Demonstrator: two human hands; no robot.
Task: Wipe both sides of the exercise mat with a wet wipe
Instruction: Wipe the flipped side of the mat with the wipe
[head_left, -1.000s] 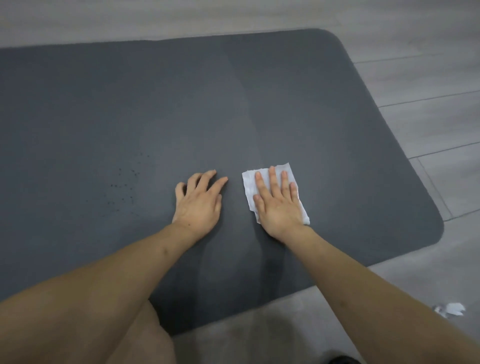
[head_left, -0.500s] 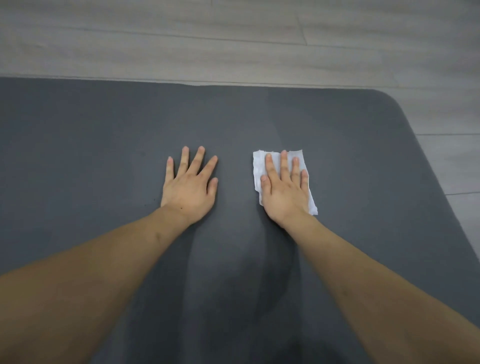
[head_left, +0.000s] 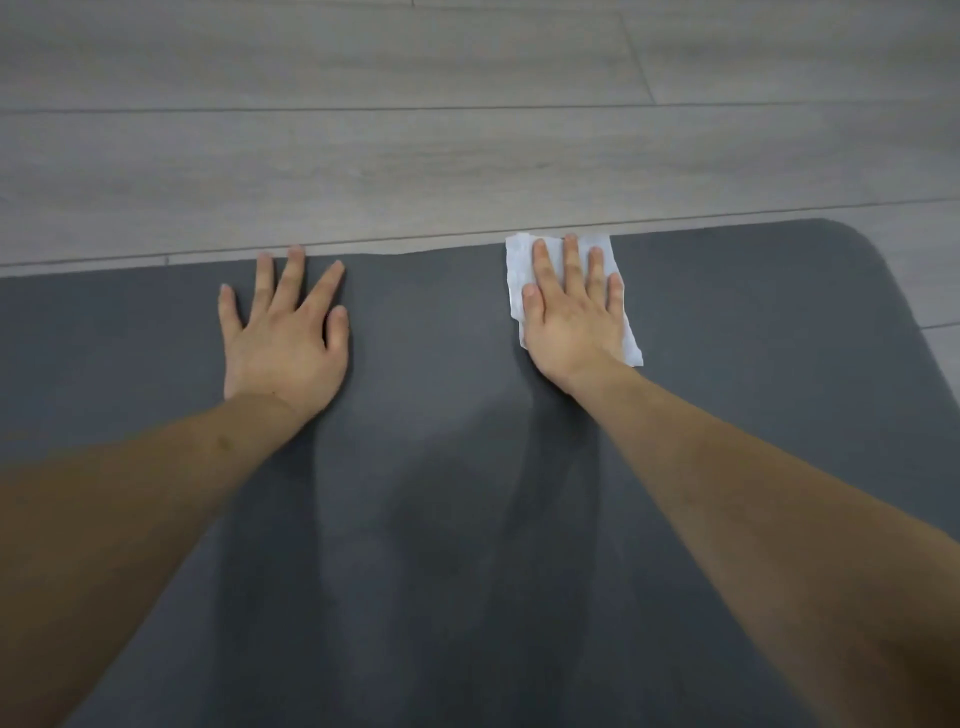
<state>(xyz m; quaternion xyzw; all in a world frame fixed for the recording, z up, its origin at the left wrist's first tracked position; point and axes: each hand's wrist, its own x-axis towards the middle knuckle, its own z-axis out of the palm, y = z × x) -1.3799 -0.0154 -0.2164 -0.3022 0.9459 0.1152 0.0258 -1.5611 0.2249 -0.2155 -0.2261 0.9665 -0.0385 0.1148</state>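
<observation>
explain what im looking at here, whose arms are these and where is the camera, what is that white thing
There is no machine here, just a person cleaning. The camera sits on their head and looks forward and down, so the two bare arms reaching into the picture are their own. The dark grey sheet under them is an exercise mat lying on a pale wood-look floor. The left hand lies flat on the mat with fingers spread, its fingertips at the far edge. The right hand presses flat on a white wet wipe, also up at the far edge. Neither hand has a grip on anything; the wipe is only pressed down. Faint darker streaks on the mat may be dampness, though that is hard to tell.
</observation>
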